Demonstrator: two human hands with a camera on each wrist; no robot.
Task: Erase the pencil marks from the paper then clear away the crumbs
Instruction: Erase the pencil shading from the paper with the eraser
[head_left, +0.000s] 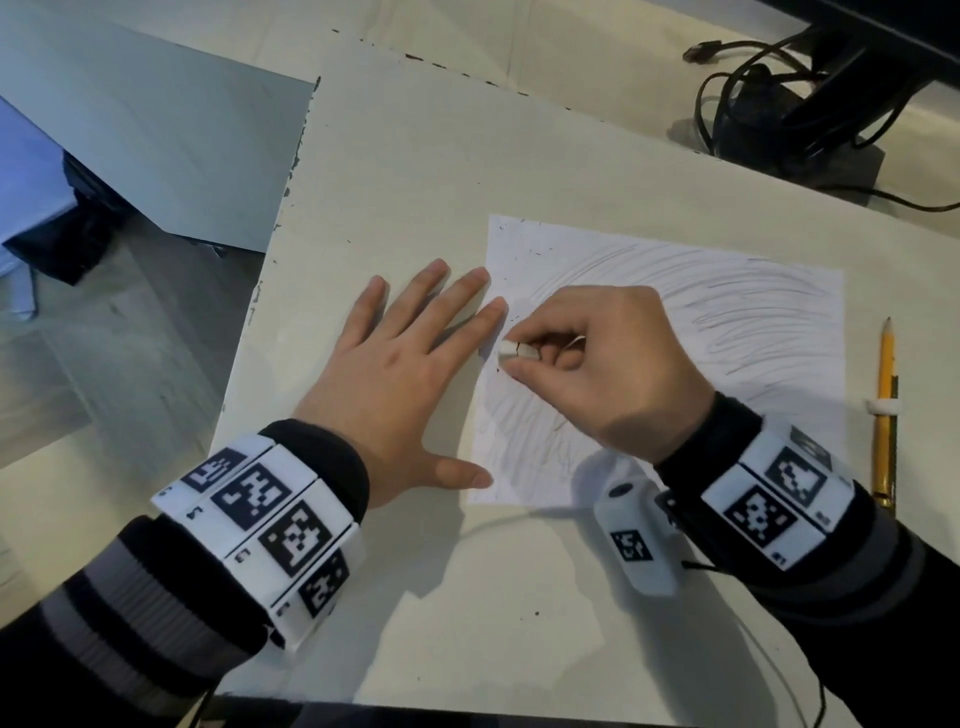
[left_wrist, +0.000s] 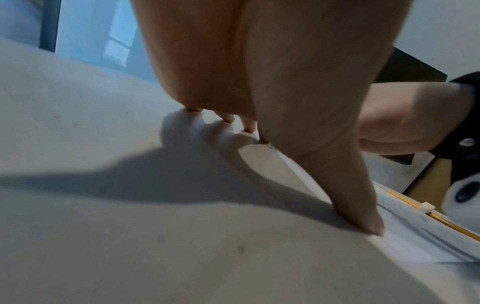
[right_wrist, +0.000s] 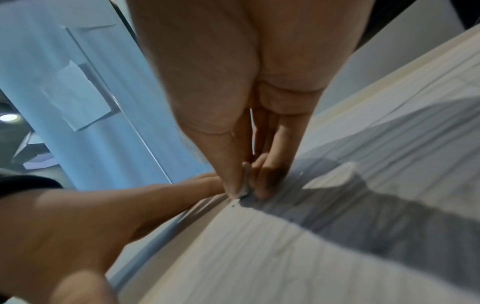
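1. Lying flat, left hand (head_left: 395, 379): fingers straight and spread on the table (head_left: 415, 649); forefinger and thumb tips on the paper's left edge.
2. Eraser (head_left: 517, 352): pinched between right thumb and fingers, touching the paper (head_left: 753, 332) just inside that edge.
3. Right hand (head_left: 608, 374): nearer the marks (head_left: 727, 301), which stretch rightward from the eraser.
4. Crumbs (head_left: 530, 253): scattered upper left.
5. Pencil (head_left: 887, 410): just right of the sheet.
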